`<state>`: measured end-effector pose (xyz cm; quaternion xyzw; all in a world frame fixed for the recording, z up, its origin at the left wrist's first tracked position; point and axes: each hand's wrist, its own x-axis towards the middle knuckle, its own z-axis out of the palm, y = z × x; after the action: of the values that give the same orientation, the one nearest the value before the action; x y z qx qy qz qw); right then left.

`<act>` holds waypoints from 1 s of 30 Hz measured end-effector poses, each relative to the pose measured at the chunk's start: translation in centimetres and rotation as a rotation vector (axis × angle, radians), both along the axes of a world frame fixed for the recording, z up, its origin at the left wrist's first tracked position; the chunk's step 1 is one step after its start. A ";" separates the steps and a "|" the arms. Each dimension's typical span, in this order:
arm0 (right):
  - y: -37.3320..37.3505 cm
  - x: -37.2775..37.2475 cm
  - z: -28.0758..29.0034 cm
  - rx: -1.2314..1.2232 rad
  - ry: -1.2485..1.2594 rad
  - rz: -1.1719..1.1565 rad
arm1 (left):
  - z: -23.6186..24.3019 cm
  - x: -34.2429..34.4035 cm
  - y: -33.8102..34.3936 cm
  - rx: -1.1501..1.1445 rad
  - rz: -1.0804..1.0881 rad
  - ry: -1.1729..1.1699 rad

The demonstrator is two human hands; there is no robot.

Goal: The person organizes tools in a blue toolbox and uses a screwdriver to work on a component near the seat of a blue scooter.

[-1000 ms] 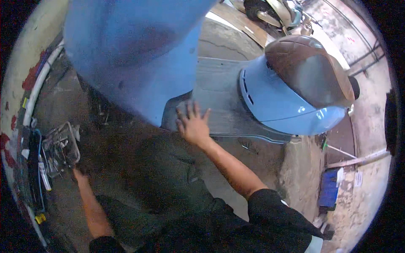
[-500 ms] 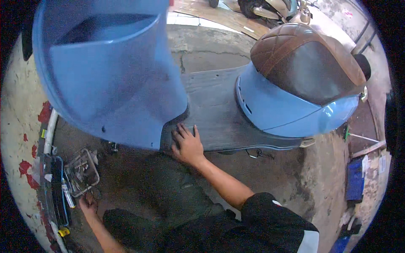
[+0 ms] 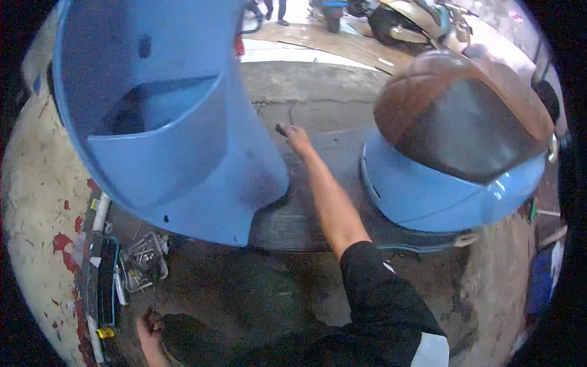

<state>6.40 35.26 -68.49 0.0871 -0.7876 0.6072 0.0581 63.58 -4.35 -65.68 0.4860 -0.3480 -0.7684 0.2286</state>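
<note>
A blue scooter front shield [image 3: 183, 177], with an open storage pocket, fills the left half. My right arm reaches across the dark footboard [image 3: 284, 226]. My right hand [image 3: 297, 140] is over the footboard's far side, near the shield's edge. Its fingers are drawn together at a small dark spot that I cannot make out. Low on the left, my left hand [image 3: 148, 330] has curled fingers, and what they hold, if anything, is unclear. It is just below a wire basket [image 3: 147, 263] with metal parts inside.
The brown-and-black seat [image 3: 465, 122] rises above the blue rear body [image 3: 422, 189] on the right. A white-labelled tube [image 3: 120, 284] stands beside the basket along the peeling wall [image 3: 43, 226]. Another scooter [image 3: 409, 27] is parked at the back. A blue box [image 3: 541, 278] is at the far right.
My right hand has left the footboard's near edge and reached to its far side, its fingers drawing together. My left hand is now lower, away from the basket. The view has shifted.
</note>
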 end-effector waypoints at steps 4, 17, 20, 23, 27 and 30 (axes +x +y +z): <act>-5.5 0.5 -0.6 -0.168 -0.505 0.375 | 0.8 3.0 1.6 -0.034 -0.004 -0.078; 3.9 7.9 -1.4 0.427 -0.162 0.439 | -1.2 6.0 4.6 0.266 -0.123 -0.178; 2.5 13.7 4.4 0.791 -0.150 0.441 | 2.1 6.5 7.5 -0.159 -0.045 -0.226; 6.7 16.1 1.7 1.123 0.158 0.221 | 6.7 4.5 9.3 -0.247 -0.082 -0.345; 10.9 21.5 -0.5 1.409 0.074 0.003 | 5.0 6.2 8.1 -0.557 -0.369 -0.708; 10.5 25.1 -0.2 1.364 0.060 0.144 | 2.9 11.7 7.9 -0.786 -0.430 -0.676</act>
<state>31.46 45.73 -68.66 0.1729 -0.9842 -0.0247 -0.0286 75.27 3.59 -62.79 0.5015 -0.7533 -0.4119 0.1064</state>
